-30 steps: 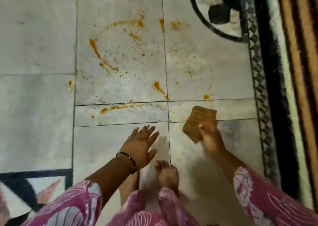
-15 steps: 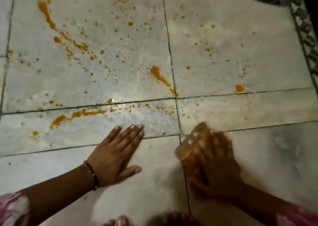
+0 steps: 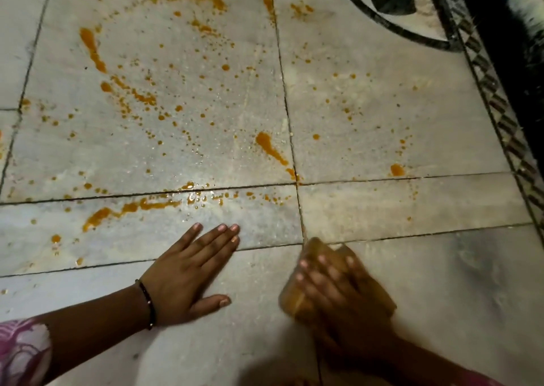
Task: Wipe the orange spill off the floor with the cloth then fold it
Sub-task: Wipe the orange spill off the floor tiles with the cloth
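Note:
An orange spill [image 3: 153,97] lies in streaks and drops across the pale marble floor [image 3: 382,97], with a long streak [image 3: 129,209] just beyond my left hand and a blob [image 3: 269,147] near the tile joint. My left hand [image 3: 191,271] rests flat on the floor, fingers apart, a dark bracelet on the wrist. My right hand [image 3: 332,291] presses down on a brown folded cloth [image 3: 294,303] on the floor, blurred by motion. The cloth lies close to me, short of the spill.
A dark patterned floor border [image 3: 500,115] runs down the right side, with a black rug edge [image 3: 518,47] beyond it. A black curved inlay [image 3: 391,29] sits at the top right. My pink patterned sleeve [image 3: 20,350] shows at bottom left.
I have crouched lower, so the floor fills the view. My left hand has settled flat on the tile. My right hand has brought the cloth down onto the floor and keeps moving.

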Tool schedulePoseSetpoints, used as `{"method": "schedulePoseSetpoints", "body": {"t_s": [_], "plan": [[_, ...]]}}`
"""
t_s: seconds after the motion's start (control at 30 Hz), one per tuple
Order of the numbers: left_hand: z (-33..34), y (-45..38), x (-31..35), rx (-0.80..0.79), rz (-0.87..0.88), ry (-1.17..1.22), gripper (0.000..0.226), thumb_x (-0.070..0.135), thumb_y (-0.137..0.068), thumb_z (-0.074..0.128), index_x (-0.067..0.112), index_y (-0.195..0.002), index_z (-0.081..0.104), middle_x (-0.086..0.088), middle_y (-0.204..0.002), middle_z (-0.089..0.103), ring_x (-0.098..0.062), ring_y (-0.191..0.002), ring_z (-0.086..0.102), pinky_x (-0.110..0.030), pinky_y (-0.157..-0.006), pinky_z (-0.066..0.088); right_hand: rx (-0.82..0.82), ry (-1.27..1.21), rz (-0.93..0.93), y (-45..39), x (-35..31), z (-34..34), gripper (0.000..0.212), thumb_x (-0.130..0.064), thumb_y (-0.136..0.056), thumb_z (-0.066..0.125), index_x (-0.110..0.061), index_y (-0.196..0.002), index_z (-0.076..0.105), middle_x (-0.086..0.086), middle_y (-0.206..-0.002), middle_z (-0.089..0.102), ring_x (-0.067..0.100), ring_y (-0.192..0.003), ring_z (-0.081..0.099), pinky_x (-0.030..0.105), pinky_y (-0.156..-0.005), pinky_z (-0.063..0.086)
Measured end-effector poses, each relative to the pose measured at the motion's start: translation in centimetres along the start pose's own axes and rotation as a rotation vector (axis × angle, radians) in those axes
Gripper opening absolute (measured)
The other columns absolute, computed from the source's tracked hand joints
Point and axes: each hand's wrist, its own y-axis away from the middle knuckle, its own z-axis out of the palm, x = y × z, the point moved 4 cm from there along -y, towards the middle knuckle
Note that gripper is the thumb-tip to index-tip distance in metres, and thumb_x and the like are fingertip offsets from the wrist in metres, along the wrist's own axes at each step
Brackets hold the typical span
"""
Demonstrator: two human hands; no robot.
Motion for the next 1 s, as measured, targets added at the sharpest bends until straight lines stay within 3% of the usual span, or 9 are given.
{"method": "schedulePoseSetpoints", "body": {"t_s": [0.1,0.27,0.33,0.47,0.57,0.67,0.77,0.87,1.0], "plan": [[-0.2,0.0,0.0,0.001,0.002,-0.004,0.084,0.065,-0.087,0.038,0.007,-0.147,0.027,-0.011,-0.156,0.023,-0.024,-0.144,0.020,-0.048,-0.113,0.017,-0.025,0.025,-0.128,-6.3,-1.9,-0.1,0.064,-0.046,-0.083,0.047,-0.021,-0.142,0.040,-0.001,-0.149,0.039,0.021,-0.141,0.025,0.054,-0.112,0.017],[-0.1,0.1,0.1,0.015,0.001,0.006,0.084,0.065,-0.088,0.036,0.008,-0.148,0.025,-0.010,-0.156,0.022,-0.023,-0.144,0.019,-0.048,-0.113,0.017,-0.009,-0.006,0.312,-6.8,6.7,-1.1,0.066,-0.049,-0.088,0.035,-0.023,-0.148,0.026,-0.001,-0.154,0.030,0.017,-0.145,0.011,0.051,-0.114,0.009],[-0.1,0.1,0.0,0.025,0.010,0.002,0.084,0.065,-0.088,0.036,0.008,-0.148,0.025,-0.010,-0.156,0.022,-0.023,-0.145,0.019,-0.048,-0.113,0.018,0.004,0.024,0.356,-3.3,7.2,-1.3,0.065,-0.046,-0.087,0.037,-0.020,-0.146,0.027,0.004,-0.150,0.038,0.022,-0.142,0.016,0.053,-0.112,0.012],[0.1,0.1,-0.2,0.007,0.006,-0.011,0.084,0.066,-0.088,0.035,0.008,-0.148,0.024,-0.010,-0.156,0.021,-0.023,-0.145,0.018,-0.048,-0.113,0.018,0.017,0.058,0.015,-1.2,0.4,0.0,0.056,-0.043,-0.090,0.037,-0.018,-0.140,0.040,0.005,-0.145,0.045,0.024,-0.140,0.027,0.057,-0.110,0.018],[0.0,0.1,-0.1,0.004,-0.006,-0.024,0.085,0.066,-0.088,0.034,0.007,-0.148,0.026,-0.012,-0.156,0.022,-0.025,-0.144,0.019,-0.049,-0.112,0.019,-0.007,0.075,-0.068,-7.4,-1.2,0.0,0.064,-0.042,-0.084,0.044,-0.016,-0.142,0.040,0.004,-0.148,0.041,0.025,-0.140,0.029,0.056,-0.112,0.017],[0.1,0.3,-0.3,0.004,-0.048,-0.030,0.089,0.069,-0.086,0.034,0.004,-0.147,0.027,-0.015,-0.155,0.022,-0.028,-0.144,0.018,-0.051,-0.112,0.020,-0.049,0.107,0.112,-12.0,2.9,-0.9,0.068,-0.046,-0.084,0.037,-0.016,-0.146,0.035,0.003,-0.150,0.038,0.023,-0.142,0.026,0.053,-0.113,0.010],[0.2,0.2,-0.3,-0.012,-0.043,-0.036,0.091,0.070,-0.085,0.035,0.003,-0.147,0.026,-0.015,-0.155,0.021,-0.027,-0.145,0.016,-0.051,-0.112,0.018,-0.033,0.024,0.377,-8.4,7.7,-1.5,0.069,-0.049,-0.089,0.028,-0.018,-0.150,0.021,0.003,-0.156,0.025,0.023,-0.146,0.010,0.051,-0.116,0.001],[0.3,0.2,-0.4,-0.002,-0.046,-0.030,0.092,0.071,-0.085,0.036,0.004,-0.147,0.026,-0.014,-0.156,0.021,-0.026,-0.145,0.017,-0.051,-0.113,0.017,0.006,0.016,0.527,-3.3,5.7,-1.0,0.072,-0.049,-0.089,0.029,-0.010,-0.149,0.023,0.013,-0.155,0.024,0.032,-0.144,0.013,0.060,-0.113,0.009],[0.3,0.2,-0.4,-0.013,-0.043,-0.017,0.091,0.070,-0.085,0.036,0.004,-0.147,0.026,-0.014,-0.155,0.022,-0.027,-0.144,0.018,-0.052,-0.113,0.018,0.010,0.005,0.197,-4.7,-1.5,-0.1,0.067,-0.048,-0.090,0.032,-0.008,-0.144,0.036,0.014,-0.150,0.036,0.033,-0.141,0.022,0.061,-0.111,0.014]]}}
